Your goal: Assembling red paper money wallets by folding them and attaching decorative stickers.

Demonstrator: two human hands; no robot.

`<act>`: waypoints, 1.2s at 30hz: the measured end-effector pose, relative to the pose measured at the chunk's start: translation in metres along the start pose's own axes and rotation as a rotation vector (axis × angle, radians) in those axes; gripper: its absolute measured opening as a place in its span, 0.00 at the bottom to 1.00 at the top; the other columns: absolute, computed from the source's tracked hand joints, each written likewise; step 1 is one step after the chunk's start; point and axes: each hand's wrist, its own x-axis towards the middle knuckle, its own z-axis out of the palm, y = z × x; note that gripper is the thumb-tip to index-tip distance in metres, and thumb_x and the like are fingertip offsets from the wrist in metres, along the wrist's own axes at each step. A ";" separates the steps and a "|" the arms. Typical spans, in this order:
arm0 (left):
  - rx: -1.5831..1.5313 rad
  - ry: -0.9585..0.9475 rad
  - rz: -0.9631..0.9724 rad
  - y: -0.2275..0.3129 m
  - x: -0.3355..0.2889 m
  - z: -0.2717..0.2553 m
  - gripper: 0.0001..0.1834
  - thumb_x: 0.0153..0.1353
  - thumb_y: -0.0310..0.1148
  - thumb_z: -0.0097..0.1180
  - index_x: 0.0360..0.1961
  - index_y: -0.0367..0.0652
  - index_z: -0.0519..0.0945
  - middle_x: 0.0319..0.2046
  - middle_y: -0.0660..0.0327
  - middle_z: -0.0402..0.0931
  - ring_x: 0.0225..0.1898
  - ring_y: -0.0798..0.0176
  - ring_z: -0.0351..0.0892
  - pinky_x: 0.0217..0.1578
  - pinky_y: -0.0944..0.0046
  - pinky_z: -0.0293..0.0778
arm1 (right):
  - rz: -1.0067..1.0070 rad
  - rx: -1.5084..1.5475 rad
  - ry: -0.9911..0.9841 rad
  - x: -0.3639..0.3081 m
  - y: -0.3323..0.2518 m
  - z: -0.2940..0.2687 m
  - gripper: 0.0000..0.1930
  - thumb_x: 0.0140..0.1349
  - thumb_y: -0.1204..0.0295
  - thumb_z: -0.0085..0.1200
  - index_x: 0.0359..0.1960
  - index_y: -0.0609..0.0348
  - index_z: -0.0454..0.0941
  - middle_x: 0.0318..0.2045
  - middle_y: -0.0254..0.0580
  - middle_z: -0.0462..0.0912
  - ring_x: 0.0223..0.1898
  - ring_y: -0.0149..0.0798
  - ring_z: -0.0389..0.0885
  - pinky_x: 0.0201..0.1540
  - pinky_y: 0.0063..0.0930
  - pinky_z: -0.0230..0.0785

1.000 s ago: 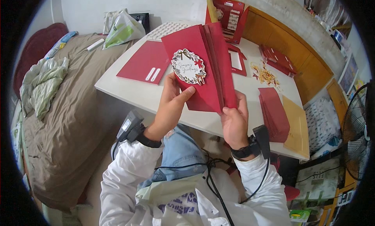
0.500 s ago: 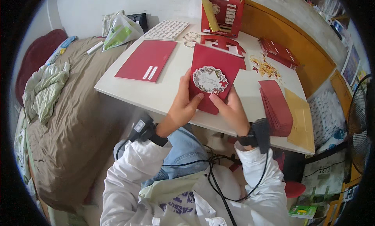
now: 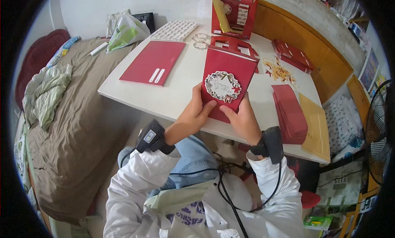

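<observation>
Both my hands hold a red greeting card (image 3: 232, 66) over the near edge of the table. On its front is a round die-cut wreath decoration (image 3: 222, 87) with lettering in the middle and a small red bow at its right. My left hand (image 3: 192, 113) is closed on the card's lower left edge, thumb on the front. At the lower right edge my right hand (image 3: 243, 117) grips it the same way, its thumb near the other. The fingers behind the card are hidden. Just beyond the card lies a red cut-out cardboard piece (image 3: 230, 42).
On the white table (image 3: 142, 96) lie a red sheet (image 3: 144, 63), a patterned sheet (image 3: 175, 31), wreath cut-outs (image 3: 200, 41), red envelopes (image 3: 288, 114), a golden sheet (image 3: 314, 124), loose scraps (image 3: 279, 72) and stacked red cards (image 3: 293, 56). A red box (image 3: 233, 15) stands behind. Cables (image 3: 224, 184) hang below my wrists.
The card has turned slightly more upright in my hands, and its wreath sits a little farther right. Both hands keep their hold; the whole view has shifted slightly.
</observation>
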 end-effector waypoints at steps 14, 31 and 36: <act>0.051 0.001 -0.012 0.004 -0.002 0.001 0.28 0.64 0.30 0.49 0.58 0.29 0.51 0.51 0.41 0.66 0.56 0.52 0.67 0.56 0.59 0.62 | -0.050 0.065 -0.049 -0.001 -0.002 0.003 0.24 0.59 0.76 0.53 0.57 0.65 0.61 0.50 0.51 0.73 0.52 0.44 0.72 0.55 0.34 0.63; -0.177 -0.046 -0.018 -0.007 0.001 -0.004 0.30 0.61 0.22 0.50 0.62 0.35 0.51 0.55 0.53 0.63 0.59 0.63 0.61 0.59 0.64 0.58 | 0.191 0.098 -0.143 -0.004 -0.016 -0.004 0.21 0.58 0.78 0.53 0.55 0.64 0.67 0.48 0.46 0.77 0.50 0.36 0.74 0.53 0.29 0.65; -0.110 -0.124 -0.103 0.003 -0.001 -0.006 0.28 0.62 0.22 0.50 0.61 0.34 0.53 0.54 0.52 0.63 0.57 0.63 0.62 0.57 0.65 0.60 | 0.129 0.254 -0.029 -0.007 -0.008 0.007 0.21 0.58 0.79 0.52 0.54 0.65 0.67 0.48 0.45 0.77 0.49 0.34 0.75 0.52 0.28 0.66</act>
